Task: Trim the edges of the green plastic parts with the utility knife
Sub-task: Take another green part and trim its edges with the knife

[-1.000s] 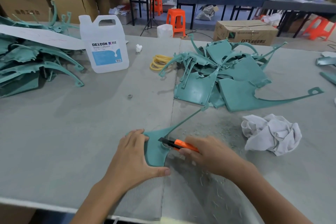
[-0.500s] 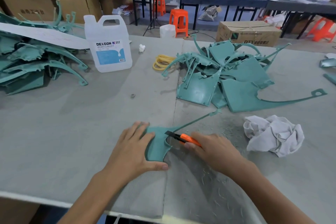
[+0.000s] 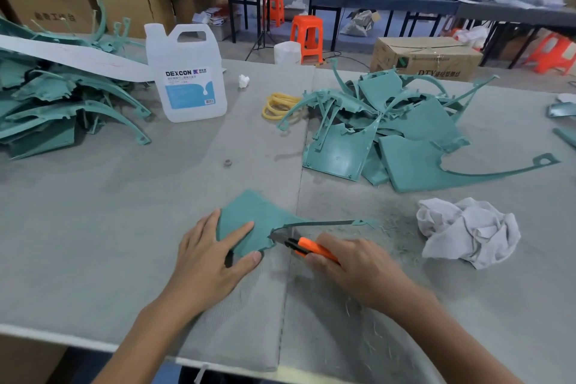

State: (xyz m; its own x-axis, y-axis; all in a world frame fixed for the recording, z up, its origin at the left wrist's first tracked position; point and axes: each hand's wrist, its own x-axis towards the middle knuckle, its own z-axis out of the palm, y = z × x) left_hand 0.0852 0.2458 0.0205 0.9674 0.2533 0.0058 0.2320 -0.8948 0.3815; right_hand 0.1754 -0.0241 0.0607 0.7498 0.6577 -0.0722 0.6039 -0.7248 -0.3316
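Under flat left hand (image 3: 205,262) lies teal thin-armed part (image 3: 258,215); right hand (image 3: 358,268) grips knife (image 3: 311,248).

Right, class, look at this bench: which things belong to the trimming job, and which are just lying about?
In the job: green part, pressed down by the left hand; utility knife, gripped by the right hand; left pile of green parts; right pile of green parts.
Lying about: DEXCON jug; yellow bands; crumpled white rag; small ring.
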